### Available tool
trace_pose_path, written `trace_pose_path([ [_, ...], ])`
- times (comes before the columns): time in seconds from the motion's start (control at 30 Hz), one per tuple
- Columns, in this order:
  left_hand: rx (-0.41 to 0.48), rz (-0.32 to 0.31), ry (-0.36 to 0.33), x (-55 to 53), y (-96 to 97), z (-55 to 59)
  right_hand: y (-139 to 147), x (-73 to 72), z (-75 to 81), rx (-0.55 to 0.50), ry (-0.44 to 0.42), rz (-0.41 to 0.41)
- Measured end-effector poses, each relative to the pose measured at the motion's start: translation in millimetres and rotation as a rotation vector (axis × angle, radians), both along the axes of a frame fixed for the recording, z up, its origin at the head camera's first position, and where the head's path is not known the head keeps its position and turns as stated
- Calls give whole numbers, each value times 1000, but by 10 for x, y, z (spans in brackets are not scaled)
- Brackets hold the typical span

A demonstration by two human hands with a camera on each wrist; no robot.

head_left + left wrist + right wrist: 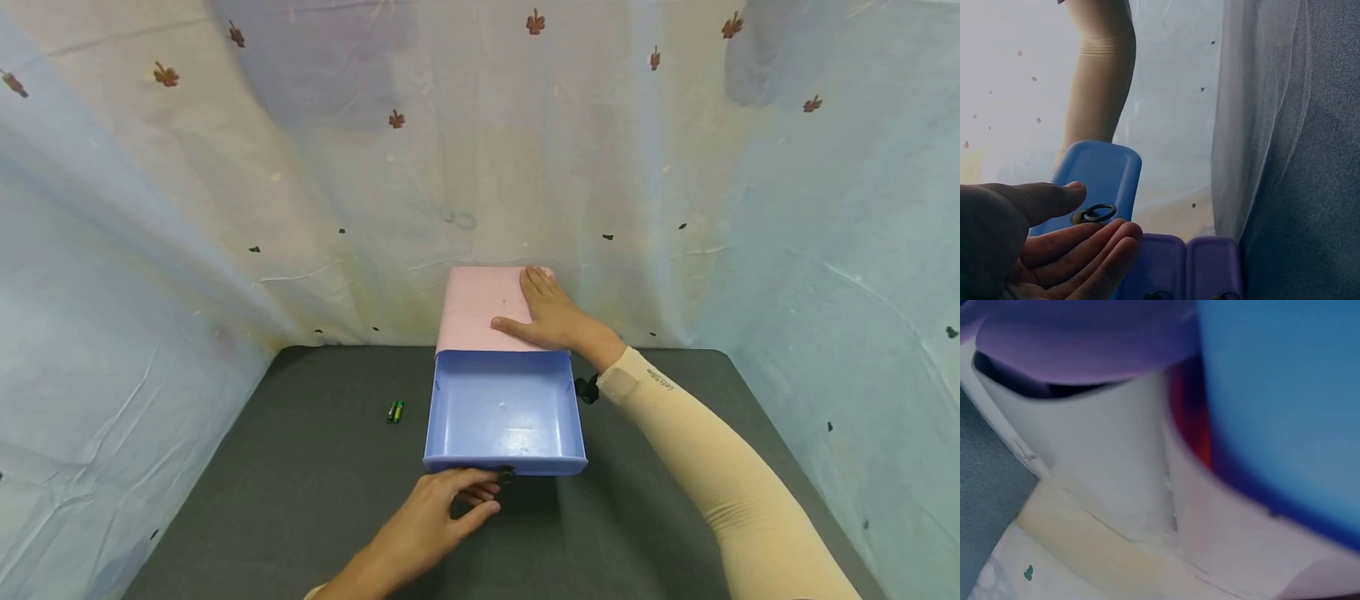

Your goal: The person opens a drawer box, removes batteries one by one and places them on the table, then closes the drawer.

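A small cabinet with a pink top [480,308] stands against the back curtain, its light blue drawer [502,408] pulled out toward me. No contents show inside the drawer. My right hand [551,317] lies flat on the pink top with the fingers spread. At the drawer's front edge, my left hand [442,508] touches the dark ring pull [506,475]. In the left wrist view the ring stands between the thumb and the extended fingers, with the thumb held apart from them. The right wrist view shows the drawer's blue side [1291,412] close up, without the right hand.
Two small green batteries [395,412] lie on the dark table [322,483] left of the drawer. Lower drawer fronts, one dark blue [1160,262] and one purple [1213,262], have rings too. A small black object [587,389] is beside my right wrist. Curtains [480,167] enclose the table.
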State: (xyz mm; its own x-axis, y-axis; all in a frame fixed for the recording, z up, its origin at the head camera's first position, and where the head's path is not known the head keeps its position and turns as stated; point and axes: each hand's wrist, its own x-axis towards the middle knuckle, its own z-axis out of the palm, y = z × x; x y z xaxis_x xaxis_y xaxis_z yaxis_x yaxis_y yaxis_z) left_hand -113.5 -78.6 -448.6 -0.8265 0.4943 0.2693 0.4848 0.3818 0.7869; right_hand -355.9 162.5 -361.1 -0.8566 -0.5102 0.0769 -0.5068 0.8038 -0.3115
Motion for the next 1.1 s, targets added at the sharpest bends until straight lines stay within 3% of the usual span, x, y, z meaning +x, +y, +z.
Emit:
trace_pose_path([
  [0.2, 18, 47, -15, 4, 49, -5, -13, 8, 46, 31, -10, -1],
  [0.63, 50, 181, 93, 28, 142, -66, -23, 61, 176, 70, -47, -8],
  [1.1, 47, 255, 168, 5, 188, -79, -18, 76, 207, 54, -45, 7],
])
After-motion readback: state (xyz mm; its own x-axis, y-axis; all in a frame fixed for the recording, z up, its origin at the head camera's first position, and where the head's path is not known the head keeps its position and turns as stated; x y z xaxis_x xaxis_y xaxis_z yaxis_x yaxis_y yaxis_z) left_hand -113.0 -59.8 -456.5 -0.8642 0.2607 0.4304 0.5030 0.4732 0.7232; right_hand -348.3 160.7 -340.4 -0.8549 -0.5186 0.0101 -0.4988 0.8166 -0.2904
